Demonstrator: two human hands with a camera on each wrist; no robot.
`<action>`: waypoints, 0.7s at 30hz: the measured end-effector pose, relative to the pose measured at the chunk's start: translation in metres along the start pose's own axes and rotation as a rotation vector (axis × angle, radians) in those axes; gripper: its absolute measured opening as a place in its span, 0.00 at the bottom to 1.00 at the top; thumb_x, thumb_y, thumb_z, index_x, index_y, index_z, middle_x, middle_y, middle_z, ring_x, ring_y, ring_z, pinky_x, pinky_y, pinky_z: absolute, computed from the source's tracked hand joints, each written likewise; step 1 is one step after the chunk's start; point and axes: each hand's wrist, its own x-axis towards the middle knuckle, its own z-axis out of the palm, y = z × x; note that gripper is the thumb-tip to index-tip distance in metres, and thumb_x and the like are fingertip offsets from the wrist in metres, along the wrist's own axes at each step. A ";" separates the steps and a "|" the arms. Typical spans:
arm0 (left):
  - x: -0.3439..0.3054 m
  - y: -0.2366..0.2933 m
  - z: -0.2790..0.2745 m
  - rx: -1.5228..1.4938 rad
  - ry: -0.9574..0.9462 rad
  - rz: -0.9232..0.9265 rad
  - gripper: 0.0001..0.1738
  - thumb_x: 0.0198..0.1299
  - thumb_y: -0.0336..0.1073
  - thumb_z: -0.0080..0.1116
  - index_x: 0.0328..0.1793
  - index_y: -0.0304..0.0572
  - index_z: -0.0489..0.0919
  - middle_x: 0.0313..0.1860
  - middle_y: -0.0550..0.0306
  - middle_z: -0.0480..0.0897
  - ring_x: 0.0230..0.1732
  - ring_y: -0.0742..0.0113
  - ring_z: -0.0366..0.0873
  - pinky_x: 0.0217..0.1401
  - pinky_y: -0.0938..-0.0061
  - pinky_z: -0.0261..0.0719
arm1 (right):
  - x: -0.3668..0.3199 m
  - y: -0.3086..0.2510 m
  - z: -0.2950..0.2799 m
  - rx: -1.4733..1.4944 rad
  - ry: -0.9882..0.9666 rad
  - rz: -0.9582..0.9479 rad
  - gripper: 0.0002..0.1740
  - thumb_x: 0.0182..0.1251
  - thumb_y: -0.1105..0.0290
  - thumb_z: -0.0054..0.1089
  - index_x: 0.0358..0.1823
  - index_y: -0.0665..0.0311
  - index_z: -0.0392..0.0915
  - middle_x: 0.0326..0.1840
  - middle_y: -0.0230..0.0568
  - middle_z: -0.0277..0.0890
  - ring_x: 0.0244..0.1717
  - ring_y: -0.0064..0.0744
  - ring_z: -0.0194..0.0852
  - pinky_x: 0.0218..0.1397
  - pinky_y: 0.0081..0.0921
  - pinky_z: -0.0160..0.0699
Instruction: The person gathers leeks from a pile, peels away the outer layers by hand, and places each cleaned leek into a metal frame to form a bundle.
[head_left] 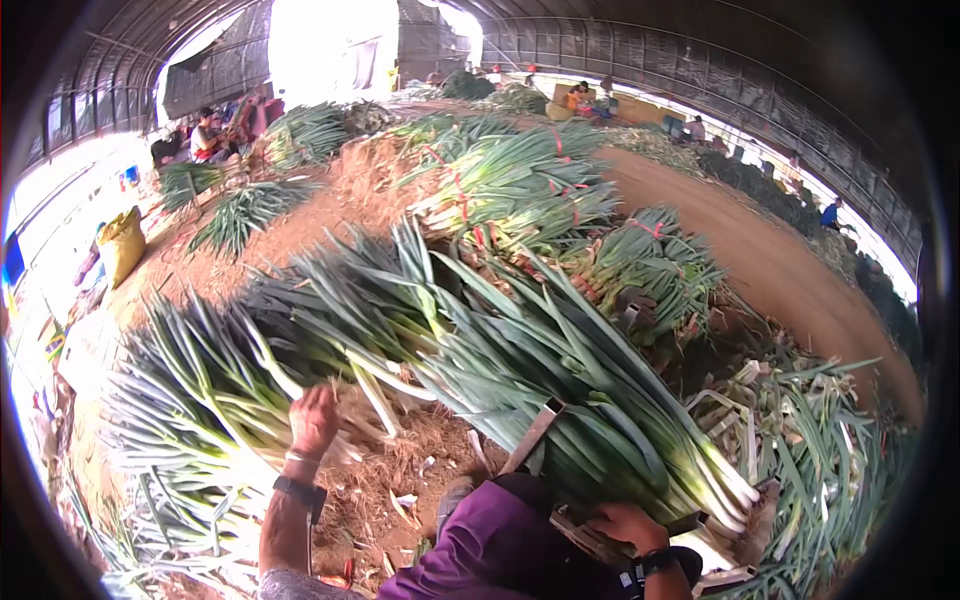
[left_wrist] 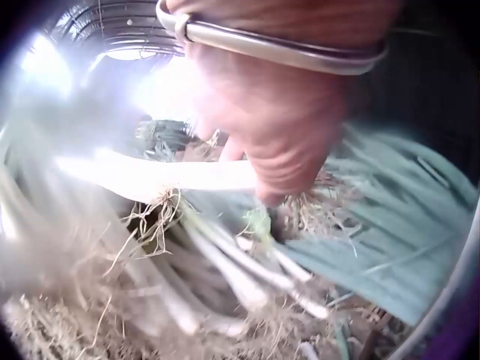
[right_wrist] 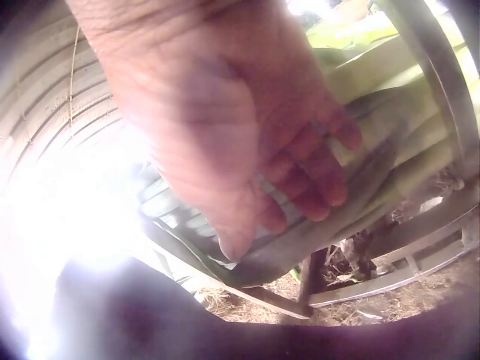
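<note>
My left hand (head_left: 314, 418) is over a spread of long green onions, its fingers curled round the white stalk of one green onion (left_wrist: 180, 176). Fine roots hang around that stalk in the left wrist view, and a metal bangle (left_wrist: 277, 51) circles the wrist. Down at the right, my right hand (head_left: 628, 524) rests by the white ends of a thick stack of green onions (head_left: 600, 420) lying in a metal frame (head_left: 533, 434). Its fingers (right_wrist: 315, 180) are loosely extended against the broad green leaves, gripping nothing.
Loose green onions (head_left: 170, 400) fan out at the left. Trimmed leaves (head_left: 820, 470) lie heaped on the right. Bundles tied with red bands (head_left: 500, 180) lie ahead, and a yellow sack (head_left: 121, 247) stands at the left. Several people sit farther off under the arched roof.
</note>
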 end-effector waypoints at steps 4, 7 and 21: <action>0.049 0.075 -0.104 -0.088 0.151 0.068 0.25 0.30 0.29 0.54 0.43 0.34 0.73 0.35 0.45 0.73 0.33 0.46 0.68 0.40 0.58 0.67 | -0.001 -0.039 -0.024 0.153 0.182 0.076 0.19 0.64 0.58 0.62 0.50 0.61 0.79 0.42 0.49 0.82 0.47 0.48 0.81 0.50 0.37 0.77; 0.057 0.154 -0.155 -0.245 0.316 0.164 0.16 0.37 0.34 0.60 0.37 0.43 0.79 0.27 0.59 0.77 0.27 0.63 0.74 0.32 0.68 0.68 | 0.003 -0.062 -0.030 0.609 0.301 0.071 0.20 0.63 0.66 0.66 0.55 0.63 0.76 0.44 0.43 0.82 0.48 0.33 0.81 0.52 0.33 0.78; 0.005 0.269 -0.133 -0.862 0.117 0.368 0.24 0.46 0.43 0.60 0.52 0.48 0.75 0.46 0.57 0.76 0.43 0.67 0.77 0.57 0.61 0.68 | -0.027 -0.198 -0.024 1.386 0.293 -0.591 0.22 0.64 0.55 0.65 0.48 0.63 0.69 0.51 0.49 0.74 0.62 0.44 0.70 0.71 0.50 0.60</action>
